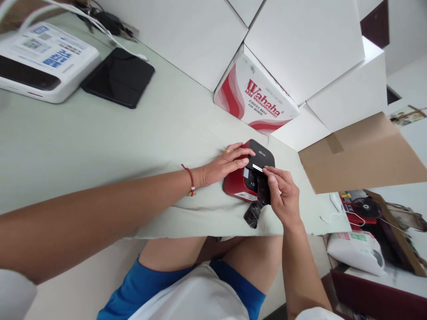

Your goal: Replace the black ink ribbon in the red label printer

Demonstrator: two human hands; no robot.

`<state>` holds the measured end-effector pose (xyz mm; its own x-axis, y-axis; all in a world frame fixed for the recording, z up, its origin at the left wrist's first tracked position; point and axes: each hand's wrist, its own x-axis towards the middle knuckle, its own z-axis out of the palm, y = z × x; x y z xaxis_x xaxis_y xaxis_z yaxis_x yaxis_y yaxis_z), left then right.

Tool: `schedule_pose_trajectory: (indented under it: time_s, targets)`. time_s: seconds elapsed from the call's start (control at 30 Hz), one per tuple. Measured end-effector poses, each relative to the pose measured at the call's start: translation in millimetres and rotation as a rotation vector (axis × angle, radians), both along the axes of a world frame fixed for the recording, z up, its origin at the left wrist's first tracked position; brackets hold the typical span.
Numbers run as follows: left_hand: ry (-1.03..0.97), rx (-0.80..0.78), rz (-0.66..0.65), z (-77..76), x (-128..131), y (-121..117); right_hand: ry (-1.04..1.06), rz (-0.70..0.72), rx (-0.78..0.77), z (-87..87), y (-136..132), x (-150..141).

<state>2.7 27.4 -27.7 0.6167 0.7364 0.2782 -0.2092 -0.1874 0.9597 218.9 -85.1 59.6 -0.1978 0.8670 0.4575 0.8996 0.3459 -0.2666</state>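
Observation:
A small red box with a black lid (262,153) lies tilted on the green-covered table. A white label strip crosses its lid, and another label sits low on the red side. My left hand (227,165) rests on it from the left, fingers stretched over the lid's edge. At the right, my right hand (283,189) is closed in a pinch at the box's near right edge, holding a shiny dark strip (263,191). The strip runs down over the box's side and ends in a crumpled black piece (253,215) on the table. My fingertips hide part of the box's corner.
A Wahaba-style white and red carton (255,95) stands behind the box, beside white boxes (307,40). A black phone (119,78) and white device (50,58) with cables lie far left. Brown cardboard (363,155) is at right. The table's front edge (207,237) borders my lap.

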Motion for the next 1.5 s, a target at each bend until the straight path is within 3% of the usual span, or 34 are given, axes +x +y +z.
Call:
schedule_pose_trajectory:
  time_s: [0.43, 0.63, 0.77, 0.9, 1.17, 1.33, 1.5]
  targets:
    - [0.018, 0.042, -0.044, -14.2, 3, 8, 0.105, -0.093, 0.070, -11.0, 9, -6]
    - [0.044, -0.002, -0.040, -9.4, 6, 9, 0.149, -0.020, 0.194, -21.4, -27, -23]
    - [0.012, -0.025, -0.033, -7.7, 8, 8, 0.061, 0.085, 0.169, -23.7, -48, -24]
    - [-0.039, -0.092, -0.018, -5.9, 11, 3, 0.034, 0.092, 0.154, -22.9, -52, -21]
    - [-0.076, -0.167, 0.032, 0.8, 14, -8, 0.024, 0.093, 0.157, -18.5, -46, -22]
    - [-0.104, -0.139, 0.031, -3.1, 14, -10, -0.009, 0.129, 0.155, -8.9, -42, -23]
    - [-0.080, -0.104, 0.062, -11.8, 15, -10, 0.071, -0.016, -0.025, 15.0, -19, -13]
